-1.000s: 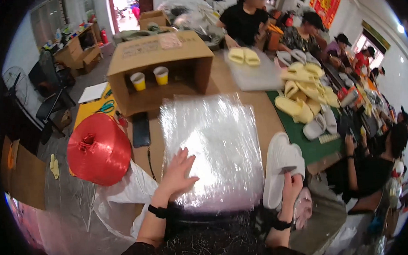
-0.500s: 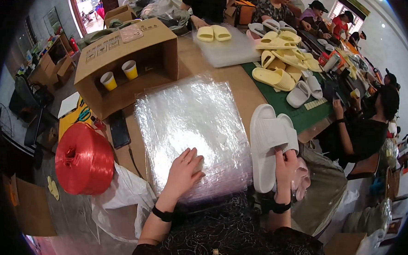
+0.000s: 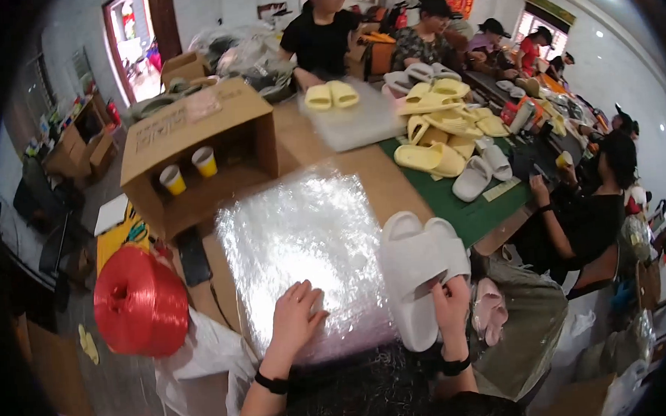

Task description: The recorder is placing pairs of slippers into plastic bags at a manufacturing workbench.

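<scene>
We see the left hand [image 3: 297,319] lying flat, fingers spread and gripping nothing, on the near edge of a stack of clear, shiny plastic bags [image 3: 301,247] that fills the middle of the brown work table [image 3: 369,172]. The right hand [image 3: 451,307] is closed on the heel end of a pair of white foam slippers [image 3: 419,267], fingers over the top; the pair lies side by side just beside the stack at its 3 o'clock, toes pointing to 12 o'clock. At 9 o'clock from the left hand stands a large spool of red plastic twine [image 3: 138,301], near the table's left edge. At 11 o'clock from the stack sits an open cardboard box [image 3: 193,132] on its side, with two yellow-and-white paper cups [image 3: 188,170] inside it. At 1 o'clock from the slippers a green cutting mat [image 3: 461,201] carries a heap of pale yellow foam slippers [image 3: 441,119] and a few white ones. Further off at 12 o'clock a person in a black shirt [image 3: 320,39] stands behind a yellow pair on a white board, and other people sit along the table at 2 o'clock.
</scene>
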`<state>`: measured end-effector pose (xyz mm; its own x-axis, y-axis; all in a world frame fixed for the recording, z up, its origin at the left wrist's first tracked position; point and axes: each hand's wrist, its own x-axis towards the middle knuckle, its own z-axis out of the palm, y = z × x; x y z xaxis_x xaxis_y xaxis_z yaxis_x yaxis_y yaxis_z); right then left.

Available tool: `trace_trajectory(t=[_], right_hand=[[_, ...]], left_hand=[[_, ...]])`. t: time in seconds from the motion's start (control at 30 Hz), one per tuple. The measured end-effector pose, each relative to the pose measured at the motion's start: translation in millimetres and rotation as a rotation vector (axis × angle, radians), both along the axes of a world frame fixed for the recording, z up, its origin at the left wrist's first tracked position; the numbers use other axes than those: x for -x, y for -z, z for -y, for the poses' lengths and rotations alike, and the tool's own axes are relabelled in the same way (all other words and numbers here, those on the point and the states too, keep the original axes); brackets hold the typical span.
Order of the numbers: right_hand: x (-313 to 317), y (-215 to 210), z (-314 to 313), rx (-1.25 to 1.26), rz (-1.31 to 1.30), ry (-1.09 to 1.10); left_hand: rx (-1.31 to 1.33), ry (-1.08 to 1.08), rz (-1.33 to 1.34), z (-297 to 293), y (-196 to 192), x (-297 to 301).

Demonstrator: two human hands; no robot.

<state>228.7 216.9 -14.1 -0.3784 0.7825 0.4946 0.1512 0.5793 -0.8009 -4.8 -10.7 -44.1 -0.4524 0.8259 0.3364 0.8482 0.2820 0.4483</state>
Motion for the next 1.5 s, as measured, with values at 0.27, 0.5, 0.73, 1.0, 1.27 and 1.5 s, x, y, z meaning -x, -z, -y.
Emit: trace_trajectory(t=[0.27,0.5,0.73,1.0,1.27,1.5], right_hand=[[0.4,-15.4,21.8,-0.022,0.122,-0.066],[3.9,-25.2,39.1,0.004,0.169,-0.223],[2.4,-19.7,56.4,0.023,0.308,-0.576],[3.3,-11.8,67.6,-0.11,0.534,-0.411],[49.0,-1.3,76.8,-0.122,0.494,-0.403],[116.8,6.3,64.1,-0.149,0.543,-0.434]], left_hand=[[-0.055,-0.078,0.091,-7.5,-0.6,-6.5],[-0.073,-0.225,0.186,-10.2,-2.5,-2.7],[-0.297,-0.176,0.373,-22.7,-33.9,3.8],[-0.256,-0.132,0.187,-16.5,-39.7,-17.2],[-0.321,0.196,-0.035,-11.2,-64.9,-36.5],[-0.366,0.281,0.154,-1.7,-73.6,-43.8]])
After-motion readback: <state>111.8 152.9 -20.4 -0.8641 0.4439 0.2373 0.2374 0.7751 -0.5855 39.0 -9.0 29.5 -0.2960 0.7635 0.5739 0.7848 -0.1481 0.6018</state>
